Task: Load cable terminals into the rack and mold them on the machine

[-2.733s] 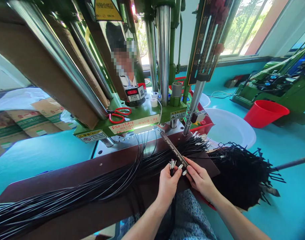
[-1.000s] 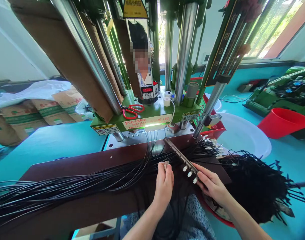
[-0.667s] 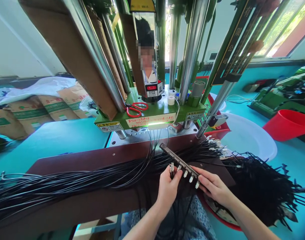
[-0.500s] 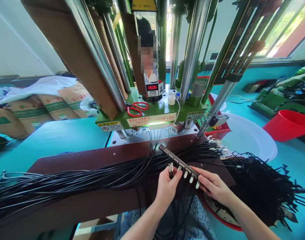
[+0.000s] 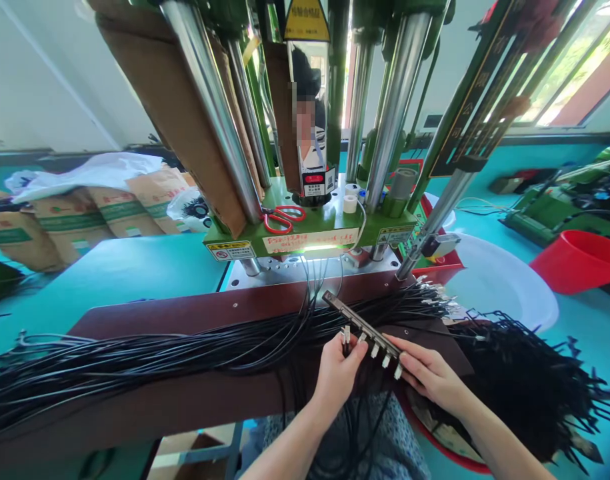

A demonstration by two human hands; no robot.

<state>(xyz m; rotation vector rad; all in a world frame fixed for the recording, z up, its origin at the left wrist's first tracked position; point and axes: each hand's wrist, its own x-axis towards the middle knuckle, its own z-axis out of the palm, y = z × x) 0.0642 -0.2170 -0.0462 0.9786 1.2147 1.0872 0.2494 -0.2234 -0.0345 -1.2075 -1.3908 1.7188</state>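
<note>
My right hand [image 5: 435, 377] is closed around the near end of a slim dark metal bar [image 5: 342, 308], which slants up and away to the left. Several silvery cable connectors [image 5: 386, 361] stick out along the bar's lower edge. Between the thumb and fingers of my left hand [image 5: 337, 370] are cable connectors [image 5: 346, 333], with one more at the thumb tip against the bar. Black cables [image 5: 352, 427] hang below the hands over my lap. The inner fingers of both hands are partly hidden.
A green press machine [image 5: 305, 230] stands ahead, with red-handled scissors [image 5: 283, 219] on it. Bundled black cables [image 5: 185, 357] lie across the brown worktop [image 5: 149, 303]. To the right are a dark cable heap [image 5: 529, 387], a white basin [image 5: 549, 300] and a red bucket [image 5: 579, 260].
The view has shifted slightly, so the machine and worktop appear a little further right. Both hands keep nearly the same grip on the bar and connectors.
</note>
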